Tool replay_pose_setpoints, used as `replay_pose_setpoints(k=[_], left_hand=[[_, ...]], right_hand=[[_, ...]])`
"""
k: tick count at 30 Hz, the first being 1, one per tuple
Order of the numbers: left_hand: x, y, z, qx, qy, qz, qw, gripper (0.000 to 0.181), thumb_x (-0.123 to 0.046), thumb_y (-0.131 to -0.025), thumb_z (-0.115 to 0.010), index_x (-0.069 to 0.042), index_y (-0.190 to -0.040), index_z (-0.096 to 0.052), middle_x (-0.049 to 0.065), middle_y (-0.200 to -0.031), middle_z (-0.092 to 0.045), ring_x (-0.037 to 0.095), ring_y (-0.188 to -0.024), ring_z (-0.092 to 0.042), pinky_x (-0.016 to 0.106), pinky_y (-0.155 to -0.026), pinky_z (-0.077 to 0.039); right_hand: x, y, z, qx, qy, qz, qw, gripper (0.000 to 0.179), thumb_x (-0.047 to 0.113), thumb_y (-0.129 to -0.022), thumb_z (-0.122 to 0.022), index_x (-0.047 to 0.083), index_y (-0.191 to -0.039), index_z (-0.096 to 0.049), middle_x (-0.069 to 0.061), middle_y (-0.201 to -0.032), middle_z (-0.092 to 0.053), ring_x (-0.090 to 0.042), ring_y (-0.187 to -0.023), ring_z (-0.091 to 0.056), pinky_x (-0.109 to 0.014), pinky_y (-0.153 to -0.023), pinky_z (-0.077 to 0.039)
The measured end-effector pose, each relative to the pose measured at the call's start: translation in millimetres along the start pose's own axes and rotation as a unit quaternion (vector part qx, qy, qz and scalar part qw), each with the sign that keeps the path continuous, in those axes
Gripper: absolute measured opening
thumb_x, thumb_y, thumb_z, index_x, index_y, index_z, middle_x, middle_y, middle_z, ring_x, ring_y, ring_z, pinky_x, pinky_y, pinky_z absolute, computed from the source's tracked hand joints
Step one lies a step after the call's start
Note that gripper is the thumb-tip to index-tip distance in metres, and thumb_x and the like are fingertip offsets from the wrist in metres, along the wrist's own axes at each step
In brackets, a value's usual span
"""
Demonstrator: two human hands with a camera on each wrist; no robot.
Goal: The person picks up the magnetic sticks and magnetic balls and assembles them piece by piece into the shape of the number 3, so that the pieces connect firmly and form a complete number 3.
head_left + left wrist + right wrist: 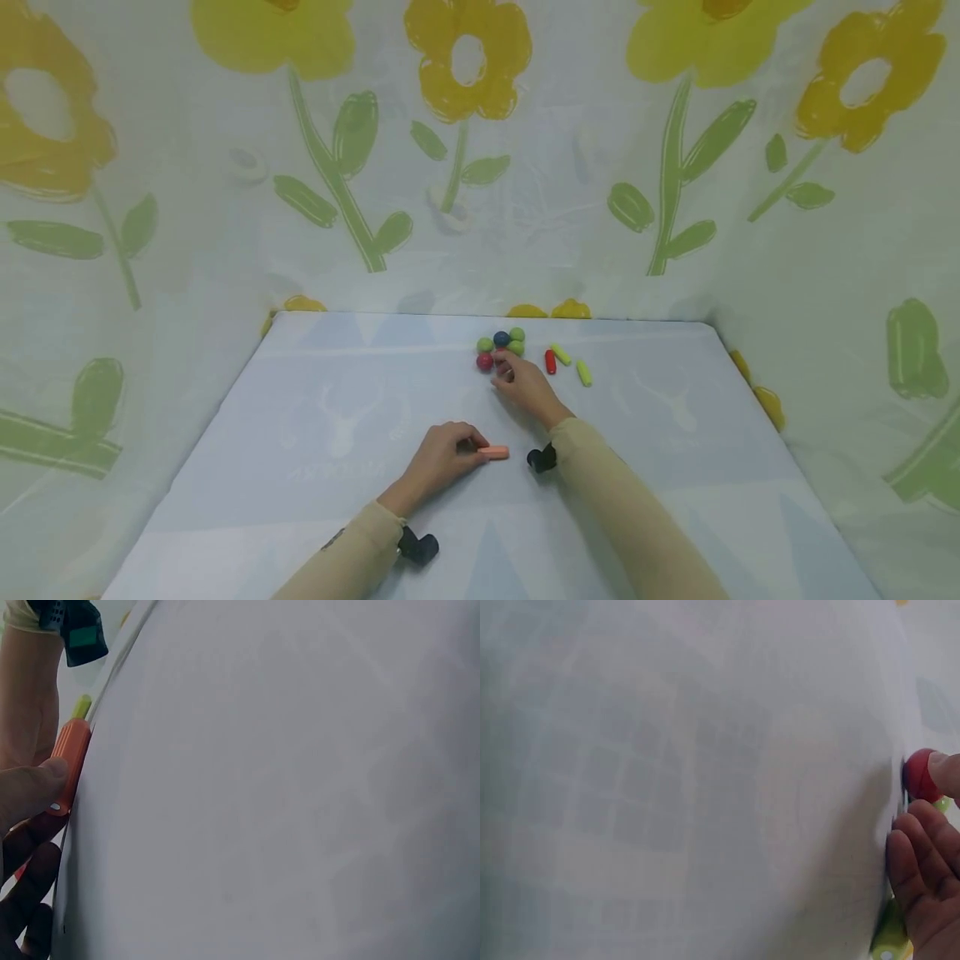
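Observation:
In the head view my left hand (442, 458) pinches a short orange ribbed stick (495, 452) between thumb and fingers, low over the near middle of the table. Its ridges and one end hole show on the orange stick (71, 761) in the left wrist view. Farther off, my right hand (527, 388) reaches to a small cluster of balls. A red ball (485, 362) lies just left of its fingertips; another red one is mostly hidden by the fingers. In the right wrist view the thumb overlaps a red ball (917, 776), while the visible fingers lie fairly straight.
A blue ball (502, 338) and several green balls (485, 344) sit behind the right hand. To the right lie a red stick (551, 362) and two yellow-green sticks (584, 372). A flowered curtain (555, 208) surrounds the white table (300, 483).

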State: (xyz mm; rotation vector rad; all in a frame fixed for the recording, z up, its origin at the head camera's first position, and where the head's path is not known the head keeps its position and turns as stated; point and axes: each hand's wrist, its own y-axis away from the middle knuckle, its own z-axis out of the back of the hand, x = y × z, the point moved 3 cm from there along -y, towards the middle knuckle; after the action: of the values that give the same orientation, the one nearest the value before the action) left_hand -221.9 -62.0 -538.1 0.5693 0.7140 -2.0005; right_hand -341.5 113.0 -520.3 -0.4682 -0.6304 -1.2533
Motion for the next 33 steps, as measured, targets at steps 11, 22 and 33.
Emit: replay_pose_setpoints(k=[11,22,33], left_hand=[[-2.5,0.8,1.6,-0.005,0.01,-0.008,0.9999,0.011,-0.02,-0.089,-0.081,-0.016,-0.098,-0.077,-0.008,-0.093,-0.073,0.009,-0.086,-0.063,0.032,-0.08,-0.051],[0.0,2.6,-0.3,-0.004,-0.001,-0.008,1.0,0.012,-0.027,-0.09,-0.08,-0.019,-0.098,-0.077,-0.01,-0.093,-0.072,0.005,-0.085,-0.061,0.029,-0.08,-0.051],[1.7,1.7,-1.0,-0.014,-0.01,-0.017,0.9997,0.013,-0.03,-0.09,-0.08,-0.019,-0.097,-0.077,-0.011,-0.092,-0.072,0.005,-0.084,-0.061,0.029,-0.078,-0.051]], right_hand=[[4,-7.3,-3,-0.006,0.031,0.0,0.9995,0.048,0.023,-0.097,-0.071,0.023,-0.142,-0.056,-0.003,-0.113,-0.067,-0.021,-0.101,-0.062,-0.038,-0.093,-0.053],[9,-13.5,-6,-0.004,0.053,0.002,0.9986,0.048,0.023,-0.097,-0.072,0.02,-0.143,-0.058,-0.005,-0.112,-0.068,-0.021,-0.1,-0.06,-0.04,-0.094,-0.052],[14,-17.3,-7,-0.03,0.076,0.008,0.9966,0.043,0.024,-0.097,-0.071,0.02,-0.139,-0.061,-0.013,-0.134,-0.057,-0.028,-0.116,-0.059,-0.047,-0.102,-0.047]])
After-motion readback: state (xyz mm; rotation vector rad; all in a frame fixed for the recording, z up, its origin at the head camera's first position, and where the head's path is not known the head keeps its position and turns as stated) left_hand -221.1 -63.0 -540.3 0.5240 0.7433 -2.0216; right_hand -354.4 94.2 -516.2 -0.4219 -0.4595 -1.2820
